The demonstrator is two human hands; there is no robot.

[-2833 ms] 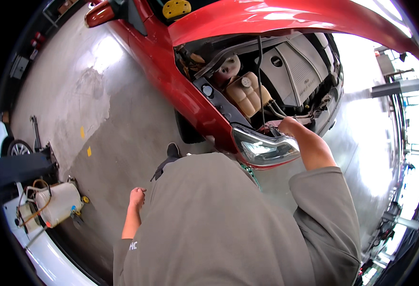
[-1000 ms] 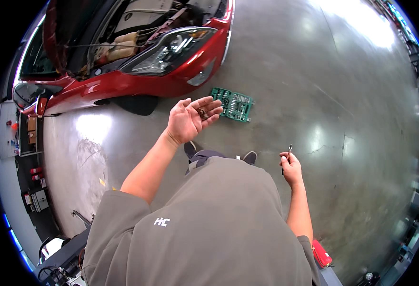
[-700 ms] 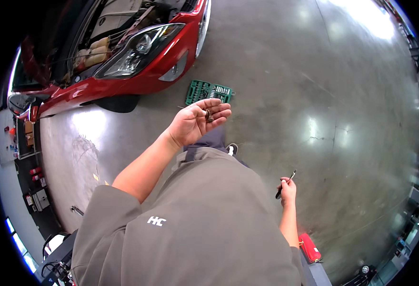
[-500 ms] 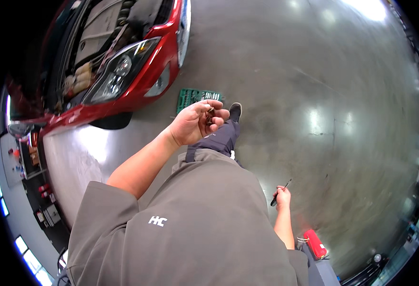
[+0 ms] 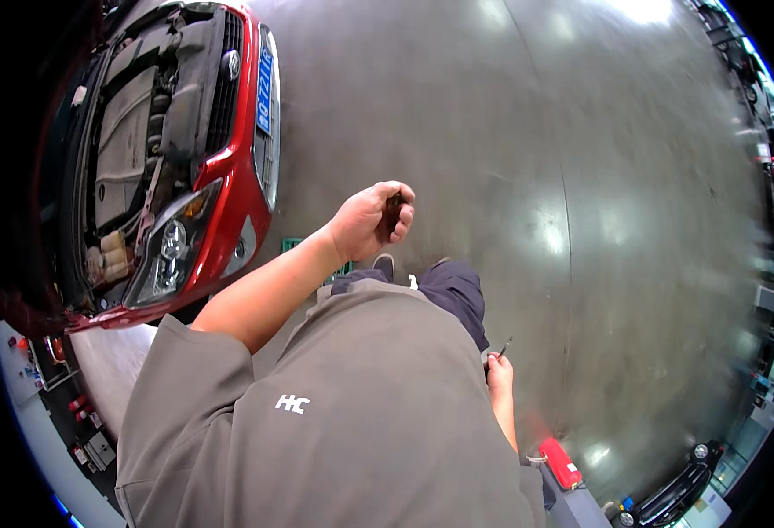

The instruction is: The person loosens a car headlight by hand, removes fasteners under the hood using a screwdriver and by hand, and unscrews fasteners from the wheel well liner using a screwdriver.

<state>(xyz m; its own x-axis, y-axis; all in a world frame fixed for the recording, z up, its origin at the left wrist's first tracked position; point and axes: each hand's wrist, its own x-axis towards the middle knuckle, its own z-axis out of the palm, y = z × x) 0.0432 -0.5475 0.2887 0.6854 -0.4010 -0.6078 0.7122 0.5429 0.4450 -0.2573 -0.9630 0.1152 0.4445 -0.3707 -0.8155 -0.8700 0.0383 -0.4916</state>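
My left hand is raised before my body with its fingers curled in. Whatever lies in the palm is in shadow and too dark to name. Low by my right side, my right hand is closed around a screwdriver with a dark handle. Its thin shaft sticks out forward past the fingers, while most of the handle is hidden by them. Beyond my left forearm a green tool case shows partly on the floor, largely covered by the arm and my trousers.
At the left stands a red car with its hood up and engine bay exposed. A red cylinder-shaped object rests on a grey surface at the lower right. Far off at the lower right is a black car. Grey floor stretches ahead.
I have walked forward and turned, so the red car's front now shows more fully and the tool case is mostly covered. My left fingers have curled tighter. The screwdriver stays in my right hand.
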